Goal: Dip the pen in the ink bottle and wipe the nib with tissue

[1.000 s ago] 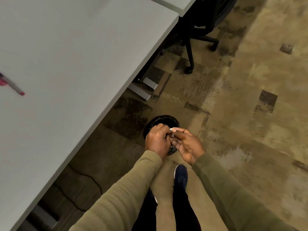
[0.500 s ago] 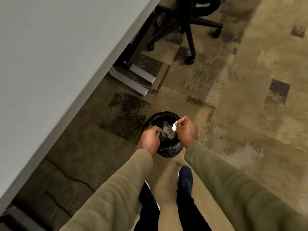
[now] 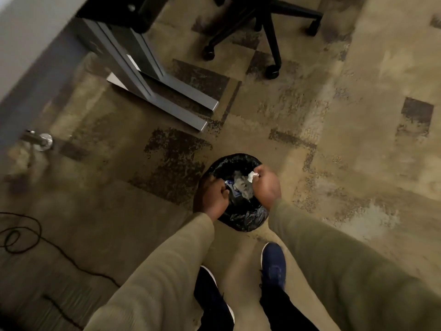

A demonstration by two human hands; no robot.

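Over a small black-lined waste bin (image 3: 243, 218) on the carpet, my right hand (image 3: 268, 185) pinches a small white wad of tissue (image 3: 251, 176) above the bin's opening. My left hand (image 3: 212, 197) hangs at the bin's left rim, fingers curled, nothing visible in it. Crumpled paper (image 3: 242, 185) lies inside the bin. No pen or ink bottle is in view.
The grey desk edge (image 3: 21, 44) runs along the top left, with its metal feet (image 3: 181, 101) on the carpet behind the bin. A black office chair base (image 3: 269, 32) stands at the top. A black cable (image 3: 21, 235) coils at the left. My shoes (image 3: 273, 266) are below the bin.
My hands parted and dropped over the bin; the right one kept the tissue. The view tilted down, so the desk top and the pen on it left the frame.
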